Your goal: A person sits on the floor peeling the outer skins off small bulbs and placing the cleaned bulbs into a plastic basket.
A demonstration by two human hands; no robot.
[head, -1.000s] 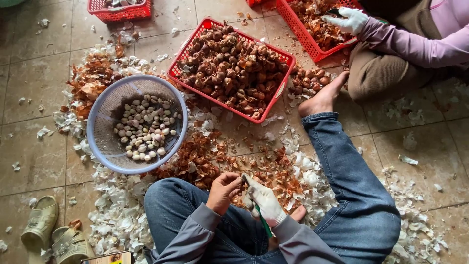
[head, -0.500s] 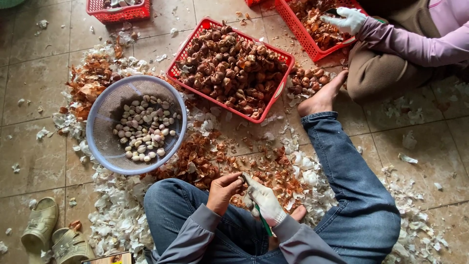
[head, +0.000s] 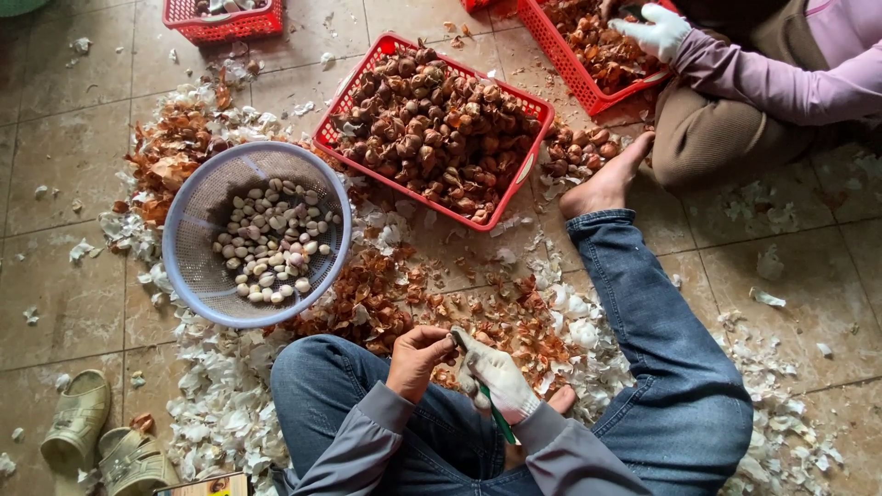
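floor: tiled floor (head: 55,184), white and brown peelings (head: 220,404) strewn across centre and lower left
red basket: red basket (head: 528,165) upper centre, full of brown unpeeled bulbs (head: 432,129)
round basket: pale colander (head: 197,294) centre left, holds peeled cloves (head: 271,243)
co-worker: gloved hand (head: 650,29) in second red basket (head: 560,60), top right
sandals: sandals (head: 101,445) bottom left
left hand: bare left hand (head: 418,356) bottom centre, fingers curled, pinching small bulb (head: 454,339)
right hand: gloved right hand (head: 496,377) touching left, fingers closed around green-handled knife (head: 496,418)
bulb: between both hands, above lap
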